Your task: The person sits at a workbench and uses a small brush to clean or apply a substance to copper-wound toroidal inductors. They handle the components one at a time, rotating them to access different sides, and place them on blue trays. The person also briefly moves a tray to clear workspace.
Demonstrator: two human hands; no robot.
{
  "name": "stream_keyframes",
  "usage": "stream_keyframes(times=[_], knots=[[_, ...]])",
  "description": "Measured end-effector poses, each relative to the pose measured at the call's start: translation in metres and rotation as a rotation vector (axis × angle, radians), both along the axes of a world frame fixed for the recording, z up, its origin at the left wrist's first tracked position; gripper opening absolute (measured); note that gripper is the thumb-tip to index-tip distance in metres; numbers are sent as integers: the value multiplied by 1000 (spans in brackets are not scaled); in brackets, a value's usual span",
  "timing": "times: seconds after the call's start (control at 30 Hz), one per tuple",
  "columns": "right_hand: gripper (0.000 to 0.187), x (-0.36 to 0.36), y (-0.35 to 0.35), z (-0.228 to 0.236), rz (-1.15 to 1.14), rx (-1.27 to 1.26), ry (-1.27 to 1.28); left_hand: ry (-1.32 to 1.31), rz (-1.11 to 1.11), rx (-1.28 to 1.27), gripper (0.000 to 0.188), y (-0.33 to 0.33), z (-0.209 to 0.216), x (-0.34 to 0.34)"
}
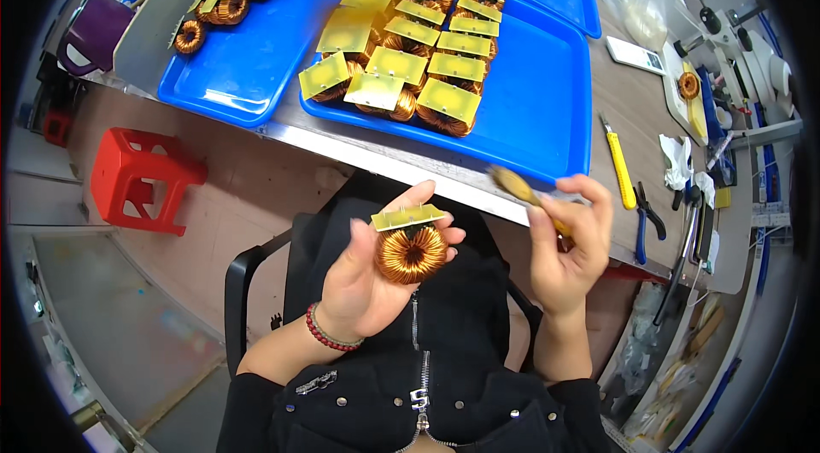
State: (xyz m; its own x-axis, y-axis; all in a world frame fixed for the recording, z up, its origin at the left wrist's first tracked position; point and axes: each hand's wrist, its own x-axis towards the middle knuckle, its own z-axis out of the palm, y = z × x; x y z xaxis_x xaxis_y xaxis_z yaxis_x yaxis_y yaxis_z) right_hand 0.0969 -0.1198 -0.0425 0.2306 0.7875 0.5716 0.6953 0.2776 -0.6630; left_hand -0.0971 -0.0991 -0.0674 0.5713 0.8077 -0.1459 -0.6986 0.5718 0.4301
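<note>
My left hand holds a toroidal copper coil in its palm, the fingers curled behind it and the thumb alongside. A small yellow-green board sits on top of the coil, with short pins standing up from it. To the right, my right hand grips a small brush by its handle between thumb and fingers. The bristle end points up and left, apart from the coil. Beyond my hands, a blue tray carries rows of similar coils with boards.
Another blue tray at the left bears more coils along its far side. On the table at the right lie a yellow utility knife, pliers and a white device. A red stool stands on the floor at left.
</note>
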Motion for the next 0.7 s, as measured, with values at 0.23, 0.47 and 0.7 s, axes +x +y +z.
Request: stream_keyframes(times=[0.23,0.47,0.7], knots=[[20,-10,-1,-18,155,-33,-422,0,-27,-79,40,-5,0,-2],[24,13,-25,-24,229,-124,422,-362,-118,-261,36,2,-3,3],[66,-33,1,5,581,-369,483,-267,-173,-348,46,-1,5,11]])
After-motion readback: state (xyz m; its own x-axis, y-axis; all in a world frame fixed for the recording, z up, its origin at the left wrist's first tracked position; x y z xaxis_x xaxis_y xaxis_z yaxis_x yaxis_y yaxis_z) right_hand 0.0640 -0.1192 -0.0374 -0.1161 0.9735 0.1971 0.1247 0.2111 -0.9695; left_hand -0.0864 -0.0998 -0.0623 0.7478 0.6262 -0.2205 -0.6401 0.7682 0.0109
